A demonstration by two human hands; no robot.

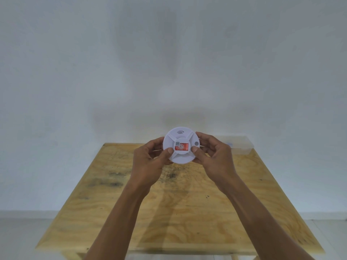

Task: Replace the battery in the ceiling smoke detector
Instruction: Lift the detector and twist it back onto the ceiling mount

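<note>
A round white smoke detector (180,136) is held up above the far part of a wooden table (116,203), its front face toward me. A red label sits near its middle, sound slots above it, a small grey button at its right. My left hand (150,162) grips its left and lower edge, thumb on the face. My right hand (212,156) grips its right edge, thumb beside the label. No battery is visible.
A clear plastic box (238,144) lies at the table's far right corner against the white wall. The plywood top carries dark stains near its middle. Pale floor shows on both sides of the table.
</note>
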